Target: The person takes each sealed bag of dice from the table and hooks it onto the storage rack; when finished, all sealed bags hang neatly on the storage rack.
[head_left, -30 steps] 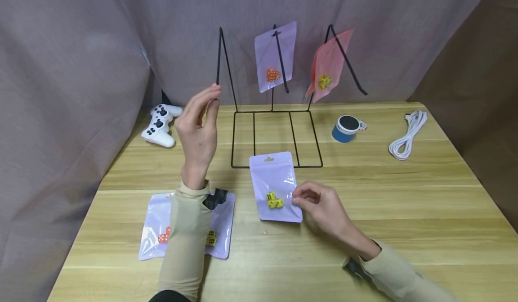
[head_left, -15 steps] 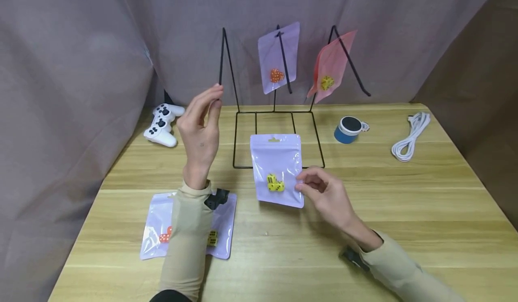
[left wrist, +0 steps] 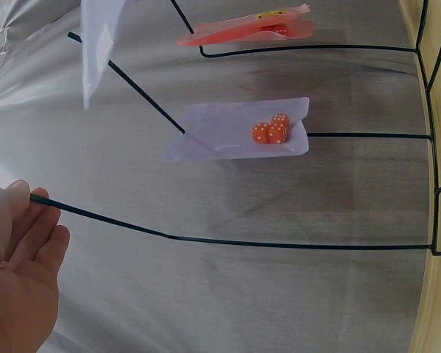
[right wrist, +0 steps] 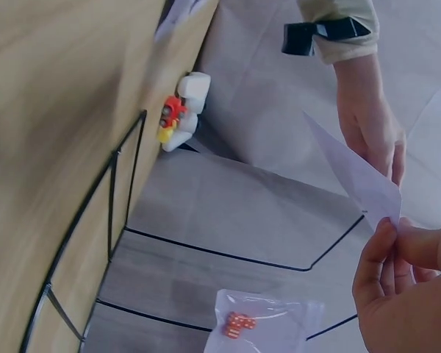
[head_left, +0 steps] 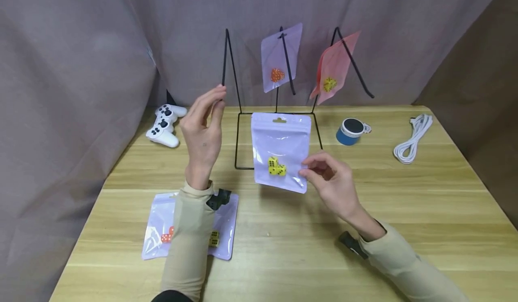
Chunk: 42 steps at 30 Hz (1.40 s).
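My left hand pinches the front end of the left hook of a black wire display rack, between thumb and fingers. My right hand pinches the lower right edge of a lilac zip bag, raised above the table before the rack. Yellow dice show inside it, and a hang hole is at its top. On the middle hook hangs another lilac bag with orange dice. Pink bags hang on the right hook, yellow dice showing in the front one.
Two lilac bags, one with red dice and one with yellow dice, lie partly hidden under the left forearm. A white game controller is at left. A blue-and-white round container and a coiled white cable are at right.
My right hand has lifted the lilac bag with yellow dice up and toward the rack, and the bag has turned more upright. My left hand stays at the left hook's end.
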Motion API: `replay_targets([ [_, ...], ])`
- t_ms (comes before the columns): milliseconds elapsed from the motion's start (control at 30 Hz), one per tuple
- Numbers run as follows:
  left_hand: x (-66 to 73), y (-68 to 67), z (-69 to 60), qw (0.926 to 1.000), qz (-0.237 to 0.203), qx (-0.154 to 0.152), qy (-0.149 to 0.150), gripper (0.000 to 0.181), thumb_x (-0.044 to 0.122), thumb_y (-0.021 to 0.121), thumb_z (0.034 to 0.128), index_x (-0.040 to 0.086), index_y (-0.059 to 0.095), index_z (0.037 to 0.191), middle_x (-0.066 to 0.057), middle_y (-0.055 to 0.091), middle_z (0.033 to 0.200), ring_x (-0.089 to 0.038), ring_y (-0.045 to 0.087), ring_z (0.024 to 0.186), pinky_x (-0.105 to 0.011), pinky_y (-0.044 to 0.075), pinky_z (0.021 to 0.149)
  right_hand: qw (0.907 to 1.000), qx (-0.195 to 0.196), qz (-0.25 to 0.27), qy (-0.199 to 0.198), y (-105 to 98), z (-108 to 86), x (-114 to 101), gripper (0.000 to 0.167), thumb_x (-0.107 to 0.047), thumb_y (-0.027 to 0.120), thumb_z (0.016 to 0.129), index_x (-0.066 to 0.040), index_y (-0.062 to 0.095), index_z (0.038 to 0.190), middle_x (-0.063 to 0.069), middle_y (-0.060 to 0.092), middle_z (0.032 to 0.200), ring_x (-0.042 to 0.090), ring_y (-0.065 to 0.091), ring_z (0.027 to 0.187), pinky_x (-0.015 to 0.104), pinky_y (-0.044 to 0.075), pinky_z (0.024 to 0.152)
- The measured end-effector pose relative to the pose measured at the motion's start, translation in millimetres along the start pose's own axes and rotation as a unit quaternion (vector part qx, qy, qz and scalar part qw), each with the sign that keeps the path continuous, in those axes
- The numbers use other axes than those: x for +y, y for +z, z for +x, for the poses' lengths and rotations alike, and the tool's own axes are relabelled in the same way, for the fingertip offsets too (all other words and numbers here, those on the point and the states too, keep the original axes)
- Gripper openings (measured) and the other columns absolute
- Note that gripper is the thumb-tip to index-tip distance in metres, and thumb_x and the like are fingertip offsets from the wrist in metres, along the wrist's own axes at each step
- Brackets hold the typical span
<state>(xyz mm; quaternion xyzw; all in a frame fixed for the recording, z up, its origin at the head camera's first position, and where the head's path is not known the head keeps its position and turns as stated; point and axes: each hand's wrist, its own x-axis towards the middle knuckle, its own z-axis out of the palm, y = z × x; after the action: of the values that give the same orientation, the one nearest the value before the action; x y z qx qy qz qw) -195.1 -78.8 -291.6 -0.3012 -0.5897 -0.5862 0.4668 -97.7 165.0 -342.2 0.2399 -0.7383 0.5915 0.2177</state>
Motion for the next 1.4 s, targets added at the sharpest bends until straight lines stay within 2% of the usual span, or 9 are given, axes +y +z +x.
replay_targets([
  [167, -0.4, 0.7, -1.2, 1.0000, 0.001, -0.003, -0.001, 0.017, -0.018, 0.061, 0.0823, -0.012, 0.066, 0.098, -0.020, 0.067, 0.105, -0.032, 0.062, 0.104, -0.043, 0.051, 0.095, 0.9997, 0.018, -0.006, -0.013, -2, 4.0, -4, 0.027, 0.026, 0.068, 0.069, 0.012, 0.061, 0.090, 0.009, 0.064, 0.084, 0.010, 0.061, 0.072, 0.014, 0.053, 0.058],
  [367, 0.8, 0.1, -0.6, 0.9999, 0.010, -0.002, 0.003, 0.015, -0.015, 0.061, 0.0838, -0.011, 0.066, 0.098, -0.019, 0.067, 0.105, -0.030, 0.063, 0.104, -0.043, 0.051, 0.095, 0.9977, 0.037, 0.033, -0.047, -5, 12.9, -8, 0.027, 0.028, 0.067, 0.069, 0.015, 0.060, 0.091, 0.011, 0.063, 0.084, 0.011, 0.060, 0.069, 0.012, 0.050, 0.055],
  [433, 1.3, -0.3, -0.5, 0.9999, 0.013, -0.003, 0.003, 0.014, -0.013, 0.061, 0.0850, -0.011, 0.066, 0.098, -0.019, 0.067, 0.106, -0.030, 0.062, 0.104, -0.043, 0.051, 0.095, 0.9974, 0.040, 0.030, -0.053, -6, 15.6, -10, 0.027, 0.027, 0.067, 0.069, 0.015, 0.060, 0.092, 0.011, 0.063, 0.084, 0.012, 0.060, 0.070, 0.012, 0.050, 0.056],
  [633, 2.2, -1.0, -0.7, 0.9998, 0.018, -0.006, 0.000, 0.014, -0.014, 0.060, 0.0851, -0.011, 0.066, 0.098, -0.018, 0.067, 0.106, -0.030, 0.062, 0.105, -0.043, 0.051, 0.096, 0.9978, 0.048, -0.012, -0.044, -8, 22.8, -12, 0.027, 0.025, 0.069, 0.070, 0.012, 0.061, 0.093, 0.009, 0.062, 0.083, 0.013, 0.060, 0.070, 0.014, 0.053, 0.057],
  [833, 2.1, -1.5, -0.4, 0.9998, 0.016, -0.008, -0.001, 0.013, -0.010, 0.061, 0.0860, -0.011, 0.066, 0.098, -0.018, 0.067, 0.106, -0.030, 0.062, 0.105, -0.043, 0.051, 0.096, 0.9977, 0.054, -0.003, -0.042, -9, 29.6, -10, 0.027, 0.026, 0.069, 0.070, 0.014, 0.060, 0.092, 0.007, 0.062, 0.083, 0.012, 0.060, 0.069, 0.014, 0.052, 0.056],
  [1133, 2.2, -1.6, 0.0, 0.9999, 0.011, -0.008, -0.002, 0.013, -0.011, 0.062, 0.0847, -0.011, 0.066, 0.097, -0.018, 0.067, 0.106, -0.031, 0.062, 0.104, -0.044, 0.050, 0.096, 0.9972, 0.058, 0.002, -0.047, -13, 35.6, -7, 0.025, 0.023, 0.069, 0.071, 0.015, 0.060, 0.093, 0.010, 0.061, 0.083, 0.014, 0.059, 0.070, 0.014, 0.054, 0.058],
  [1400, 1.9, -1.6, -0.6, 0.9999, 0.012, -0.007, 0.000, 0.014, -0.010, 0.062, 0.0848, -0.011, 0.067, 0.098, -0.018, 0.067, 0.106, -0.033, 0.062, 0.104, -0.043, 0.051, 0.096, 0.9979, 0.058, 0.000, -0.029, -15, 43.2, -3, 0.025, 0.025, 0.068, 0.071, 0.016, 0.059, 0.093, 0.007, 0.061, 0.083, 0.013, 0.060, 0.071, 0.016, 0.055, 0.060],
])
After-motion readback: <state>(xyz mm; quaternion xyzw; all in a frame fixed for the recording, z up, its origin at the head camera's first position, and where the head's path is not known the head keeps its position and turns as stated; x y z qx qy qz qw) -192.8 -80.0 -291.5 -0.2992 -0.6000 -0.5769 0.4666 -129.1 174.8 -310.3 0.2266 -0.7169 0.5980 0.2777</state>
